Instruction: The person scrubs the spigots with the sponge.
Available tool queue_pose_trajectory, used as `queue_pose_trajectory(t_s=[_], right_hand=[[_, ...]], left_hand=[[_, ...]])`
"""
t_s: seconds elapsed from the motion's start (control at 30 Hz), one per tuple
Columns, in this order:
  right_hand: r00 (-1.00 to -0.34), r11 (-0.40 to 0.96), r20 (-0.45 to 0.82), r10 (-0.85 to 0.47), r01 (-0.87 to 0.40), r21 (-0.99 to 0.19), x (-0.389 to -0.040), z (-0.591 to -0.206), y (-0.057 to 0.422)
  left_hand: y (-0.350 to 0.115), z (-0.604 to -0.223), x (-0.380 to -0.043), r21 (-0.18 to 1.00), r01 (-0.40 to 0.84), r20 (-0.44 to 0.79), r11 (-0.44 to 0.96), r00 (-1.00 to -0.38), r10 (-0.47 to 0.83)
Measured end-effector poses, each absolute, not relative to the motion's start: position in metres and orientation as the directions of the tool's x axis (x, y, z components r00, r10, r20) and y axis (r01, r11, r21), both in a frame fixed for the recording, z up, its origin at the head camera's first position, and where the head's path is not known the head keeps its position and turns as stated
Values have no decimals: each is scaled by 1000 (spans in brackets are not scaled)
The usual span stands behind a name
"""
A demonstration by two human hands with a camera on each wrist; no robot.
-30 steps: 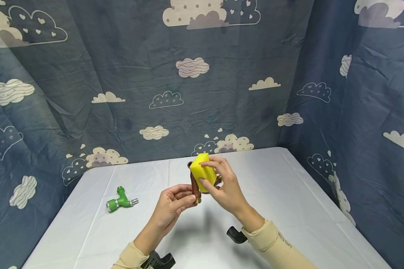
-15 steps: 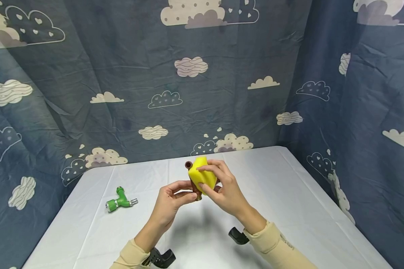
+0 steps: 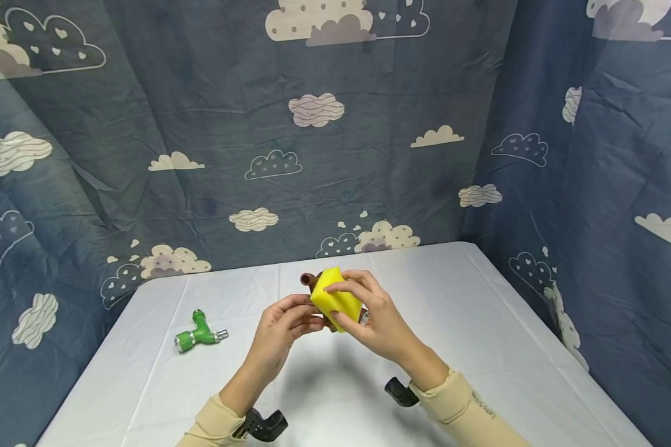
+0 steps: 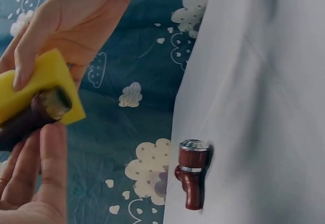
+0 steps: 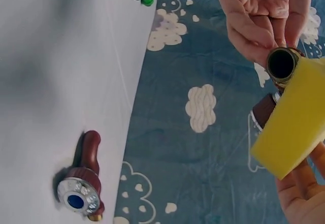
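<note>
Though partly hidden, brown tap (image 4: 23,126) seemingly in pinching left fingers (image 4: 52,155), against yellow sponge (image 3: 334,303) in gripping right fingers (image 3: 348,287).

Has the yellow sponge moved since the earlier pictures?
Yes, downward in the head view: the yellow sponge overlapped the far edge of the white table earlier, but now lies wholly below that edge.

Yel. sponge (image 3: 335,301), dk-brn tap (image 4: 23,125), grn tap (image 3: 204,334), blue cloud-print curtain (image 3: 369,171)

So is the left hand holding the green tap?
No, the green tap lies on the white table, apart from the left hand.
</note>
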State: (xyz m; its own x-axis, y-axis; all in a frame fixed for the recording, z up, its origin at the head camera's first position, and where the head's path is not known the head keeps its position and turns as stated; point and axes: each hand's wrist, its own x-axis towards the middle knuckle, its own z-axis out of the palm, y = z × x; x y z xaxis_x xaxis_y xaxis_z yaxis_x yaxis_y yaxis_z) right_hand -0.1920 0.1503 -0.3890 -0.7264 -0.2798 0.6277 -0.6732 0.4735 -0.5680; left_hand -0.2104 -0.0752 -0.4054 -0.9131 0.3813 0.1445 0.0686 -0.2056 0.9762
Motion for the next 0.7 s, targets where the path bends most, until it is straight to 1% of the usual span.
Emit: queue_pose_trajectory(t_s=[0.07, 0.13, 0.23, 0.33, 0.5, 0.57, 0.7], right_hand=[[-723, 477, 621, -303, -679, -558, -191, -387, 151], [-708, 483, 619, -340, -696, -531, -190, -384, 153], [-664, 504, 624, -411, -736, -451, -188, -381, 154], [-611, 523, 628, -482, -776, -353, -187, -380, 155], [-543, 546, 629, -556, -809, -216, -186, -379, 155], [-530, 559, 631, -567, -810, -177, -185, -378, 154], [-508, 590, 639, -578, -801, -103, -186, -378, 154]], left_hand=[[-79, -404, -212, 967, 23, 132, -254, -898, 419], [-83, -402, -213, 962, -14, 116, -271, -881, 459], [-88, -400, -215, 967, -53, 84, -247, -855, 512], [-90, -397, -216, 974, -74, 54, -215, -843, 536], [-90, -396, -217, 975, -95, 30, -201, -840, 542], [-90, -396, -217, 976, -96, 24, -195, -844, 536], [-91, -394, -217, 978, -91, 14, -190, -871, 490]])
